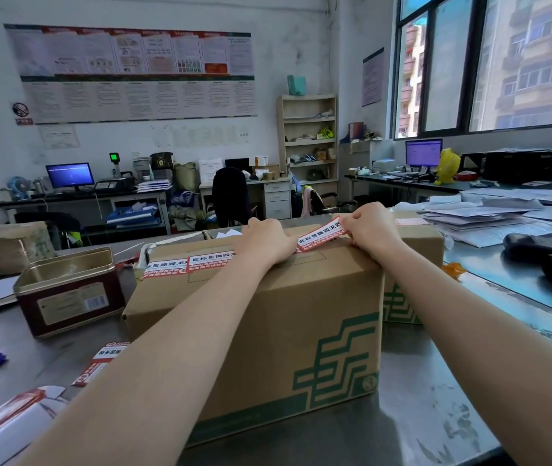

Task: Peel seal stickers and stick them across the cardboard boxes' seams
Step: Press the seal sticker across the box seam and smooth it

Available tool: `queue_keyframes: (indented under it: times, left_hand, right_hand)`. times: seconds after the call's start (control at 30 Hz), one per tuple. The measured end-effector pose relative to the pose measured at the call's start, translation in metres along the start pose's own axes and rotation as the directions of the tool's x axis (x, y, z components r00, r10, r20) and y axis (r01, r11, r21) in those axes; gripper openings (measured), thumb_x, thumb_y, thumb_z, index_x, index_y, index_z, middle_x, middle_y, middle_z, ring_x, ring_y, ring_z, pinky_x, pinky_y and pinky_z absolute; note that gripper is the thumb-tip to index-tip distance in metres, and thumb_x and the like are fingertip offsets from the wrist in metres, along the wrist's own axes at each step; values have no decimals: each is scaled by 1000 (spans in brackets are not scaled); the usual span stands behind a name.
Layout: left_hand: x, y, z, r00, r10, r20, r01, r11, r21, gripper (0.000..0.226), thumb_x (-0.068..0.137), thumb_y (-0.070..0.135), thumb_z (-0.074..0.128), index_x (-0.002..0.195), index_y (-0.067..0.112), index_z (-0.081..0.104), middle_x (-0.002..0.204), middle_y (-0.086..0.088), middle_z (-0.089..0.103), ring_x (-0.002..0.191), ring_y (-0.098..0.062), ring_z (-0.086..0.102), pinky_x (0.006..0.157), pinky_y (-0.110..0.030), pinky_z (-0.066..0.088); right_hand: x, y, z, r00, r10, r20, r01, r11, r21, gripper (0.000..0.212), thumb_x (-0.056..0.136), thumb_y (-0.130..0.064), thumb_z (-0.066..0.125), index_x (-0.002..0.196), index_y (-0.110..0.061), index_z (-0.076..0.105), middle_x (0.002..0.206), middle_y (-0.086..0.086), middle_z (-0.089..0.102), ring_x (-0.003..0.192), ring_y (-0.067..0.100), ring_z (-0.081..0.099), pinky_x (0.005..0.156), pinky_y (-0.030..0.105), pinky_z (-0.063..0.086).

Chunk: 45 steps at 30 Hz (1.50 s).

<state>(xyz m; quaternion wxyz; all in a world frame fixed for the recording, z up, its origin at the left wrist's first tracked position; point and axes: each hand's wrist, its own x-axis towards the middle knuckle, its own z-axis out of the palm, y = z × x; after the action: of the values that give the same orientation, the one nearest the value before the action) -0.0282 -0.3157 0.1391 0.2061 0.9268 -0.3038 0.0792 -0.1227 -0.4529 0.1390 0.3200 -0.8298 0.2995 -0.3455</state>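
Seal sticker (322, 233), red and white, lies on top of the big cardboard box (267, 314) at its far right edge, over the top seam. Right hand (370, 230) has curled fingers pinching the sticker's right end at the box's far right corner. Left hand (269, 242) rests on the box top just left of the sticker, fingers bent down against the cardboard; can't tell if it touches the sticker's left end. Two more stickers (187, 262) already sit on the box top, far left. Second box (412, 260) stands just behind on the right. Open metal tin (66, 290) left of the box; nothing visible in it. Loose sticker strip (101, 363) lies on the metal table (419, 398), near left. Paper pile (489, 216) far right.
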Motion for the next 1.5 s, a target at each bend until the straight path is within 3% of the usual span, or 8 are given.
queue_keyframes:
  times: [0.37,0.5,0.7,0.77,0.87,0.97,1.13,1.5]
  left_hand:
    - [0,1,0,1000,3,8,-3,999,47,37,90,39,44,107,8,55,121,-15,44,107,-30,49,87,-42,44]
    - [-4,2,-2,1000,4,11,-5,998,56,36,90,40,44,107,10,55,124,-14,43,110,-30,46,90,-40,42]
    - [-5,3,-3,1000,1,24,-3,998,56,31,87,44,48,91,13,49,118,-13,45,105,-29,48,86,-39,42]
    - [-6,3,-3,998,61,7,-62,998,14,30,86,40,50,102,14,52,120,-11,47,105,-28,50,85,-39,44]
    - [-9,8,-3,950,306,66,-302,951,-65,41,92,24,46,133,21,47,141,-6,44,122,-24,47,100,-39,41]
    - [-13,10,-5,896,402,189,-389,916,-100,46,96,15,35,139,29,44,147,-2,43,127,-22,45,106,-38,36]
    - [-20,11,-10,881,383,278,-378,923,-71,43,99,26,31,142,31,39,152,0,33,137,-20,33,108,-33,27]
    - [-12,6,-4,811,411,416,-457,889,13,58,94,61,21,148,40,16,159,9,12,146,-12,9,118,-45,9]
  right_hand:
    - [2,0,1,1000,18,-1,-18,1000,-5,34,92,-19,56,60,-8,57,56,5,55,50,15,50,47,25,37]
    - [3,-1,2,1000,30,-1,-30,999,12,26,92,-18,56,79,2,67,58,6,55,57,22,55,55,28,44]
    - [4,0,2,999,37,4,-37,999,5,25,92,-17,56,84,4,68,68,12,61,68,25,59,64,31,49]
    - [4,0,2,999,34,5,-34,999,-5,25,92,-16,56,84,4,67,71,13,62,68,24,58,57,28,46]
    - [4,-1,1,999,41,20,-41,999,-20,22,91,-15,55,80,1,66,65,11,58,66,24,58,52,24,41]
    - [6,0,-3,998,36,55,-32,996,-87,26,90,-18,57,78,2,67,66,10,59,60,21,53,51,25,38]
    - [6,3,-8,992,48,120,-28,987,-159,37,91,-24,58,57,-9,57,55,4,52,51,15,46,49,25,37]
    - [1,9,-12,980,65,186,-50,995,-86,35,91,-22,57,58,-10,57,52,3,49,44,14,41,46,23,33]
